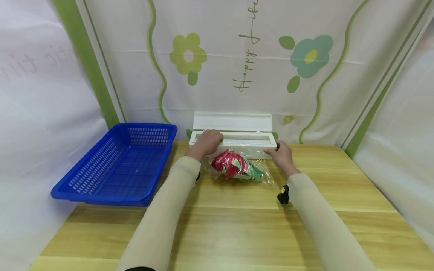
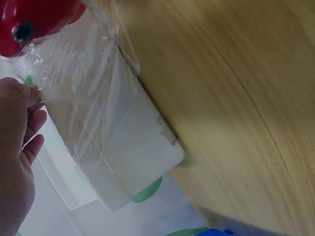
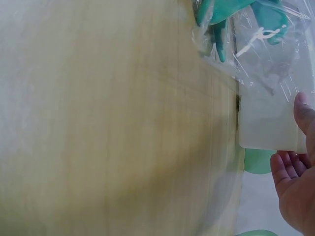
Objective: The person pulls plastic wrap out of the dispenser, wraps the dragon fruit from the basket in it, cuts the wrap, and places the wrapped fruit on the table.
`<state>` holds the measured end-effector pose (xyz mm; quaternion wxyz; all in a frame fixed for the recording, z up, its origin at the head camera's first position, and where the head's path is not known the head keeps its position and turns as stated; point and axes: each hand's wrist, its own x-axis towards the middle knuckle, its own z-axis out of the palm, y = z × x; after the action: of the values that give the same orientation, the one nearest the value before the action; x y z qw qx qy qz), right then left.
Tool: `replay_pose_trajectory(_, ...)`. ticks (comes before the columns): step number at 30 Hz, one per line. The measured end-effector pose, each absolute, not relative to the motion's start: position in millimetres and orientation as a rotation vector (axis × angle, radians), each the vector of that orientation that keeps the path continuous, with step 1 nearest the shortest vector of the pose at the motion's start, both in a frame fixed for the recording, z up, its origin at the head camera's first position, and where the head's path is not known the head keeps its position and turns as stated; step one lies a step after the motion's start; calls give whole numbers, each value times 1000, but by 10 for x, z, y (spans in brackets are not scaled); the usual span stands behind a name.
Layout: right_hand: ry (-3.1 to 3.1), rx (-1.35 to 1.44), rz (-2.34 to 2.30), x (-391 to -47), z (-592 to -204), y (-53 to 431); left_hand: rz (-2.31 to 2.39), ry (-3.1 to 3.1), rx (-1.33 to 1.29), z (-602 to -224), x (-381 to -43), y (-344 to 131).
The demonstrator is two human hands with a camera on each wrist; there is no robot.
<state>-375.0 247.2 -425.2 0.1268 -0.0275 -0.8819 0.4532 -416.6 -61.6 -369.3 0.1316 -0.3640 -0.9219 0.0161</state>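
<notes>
A long white box (image 1: 234,151), which looks like a cling film dispenser, stands at the back of the table with its lid (image 1: 232,122) raised. Clear film (image 2: 93,83) hangs over its front. In front, under clear plastic, lies a glossy red rounded thing (image 1: 225,162) with green leaf-like parts (image 1: 252,172); a white tie (image 3: 257,38) shows there. My left hand (image 1: 208,142) is over the box's front edge, thumb and forefinger pinching a small green piece (image 2: 30,80). My right hand (image 1: 283,156) grips the box's right end, thumb on its front, fingers round the end.
An empty-looking blue plastic basket (image 1: 135,165) with slotted walls stands at the left of the wooden table (image 1: 244,226). A white printed curtain (image 1: 223,64) hangs right behind the box, and further white cloth (image 1: 403,143) borders the sides.
</notes>
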Motion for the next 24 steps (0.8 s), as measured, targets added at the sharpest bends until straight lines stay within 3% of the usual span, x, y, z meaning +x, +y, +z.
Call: replay_pose_trajectory(24,-2552,-74,1287,-3752,-4252,2449,7,-2680,-1000,-3703,-4152,-901)
